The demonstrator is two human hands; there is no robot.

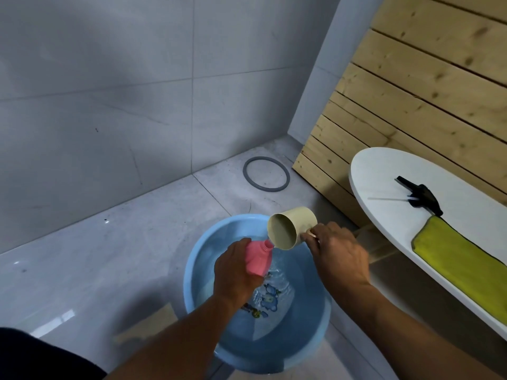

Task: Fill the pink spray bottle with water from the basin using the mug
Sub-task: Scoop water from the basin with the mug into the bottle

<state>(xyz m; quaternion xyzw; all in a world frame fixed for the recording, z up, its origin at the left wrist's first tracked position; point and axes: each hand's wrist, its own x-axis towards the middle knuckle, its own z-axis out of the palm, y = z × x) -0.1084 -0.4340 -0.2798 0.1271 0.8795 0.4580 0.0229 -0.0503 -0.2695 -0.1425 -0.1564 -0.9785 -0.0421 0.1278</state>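
Note:
A blue basin (200,259) with water and a cartoon print on its bottom stands on the grey tiled floor. Over it my left hand (236,270) grips the pink spray bottle (259,259), tilted, its open neck pointing up and right. My right hand (337,253) holds the cream mug (290,229) by its handle. The mug is tipped on its side, its mouth facing me, its lower rim touching the bottle's neck. The bottle's black spray head (421,194) with its tube lies apart on the white table (384,171) at the right.
A yellow-green cloth (463,267) lies on the white round table. A grey ring (266,174) lies on the floor near the wall corner. A wooden slatted panel (411,91) stands behind the table. A pale flat piece (153,322) lies on the floor left of the basin.

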